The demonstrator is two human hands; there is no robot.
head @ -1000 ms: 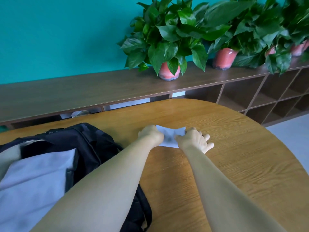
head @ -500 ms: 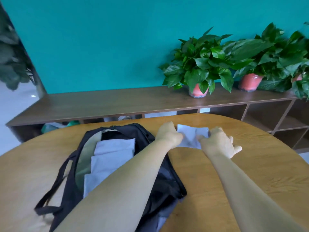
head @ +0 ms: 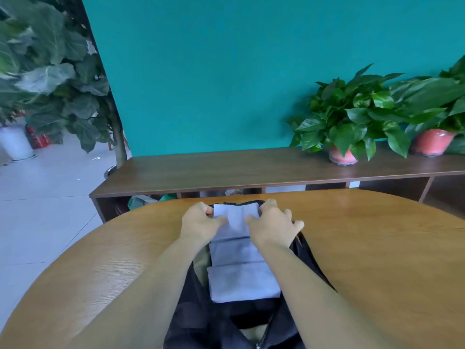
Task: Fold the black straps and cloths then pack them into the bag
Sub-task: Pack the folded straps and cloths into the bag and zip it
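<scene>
We hold a folded cloth (head: 236, 215) over the far end of the open bag (head: 226, 321), our left hand (head: 198, 221) and right hand (head: 273, 224) each pinching one side of it. Two more folded cloths (head: 241, 280) already lie inside the bag, nearer us. Packing looks well along; no black straps show, so we cannot tell if they are done.

Bag (head: 221, 321): black, with tan lining. Folded cloths (head: 239, 268): pale grey-blue, plain. Table (head: 377, 260): honey-coloured wood grain. Shelf (head: 251, 167): dark brown wood. Wall (head: 226, 71): solid teal. Plant pots (head: 343, 156): coral pink under glossy green leaves. Floor (head: 37, 210): light grey tile.
</scene>
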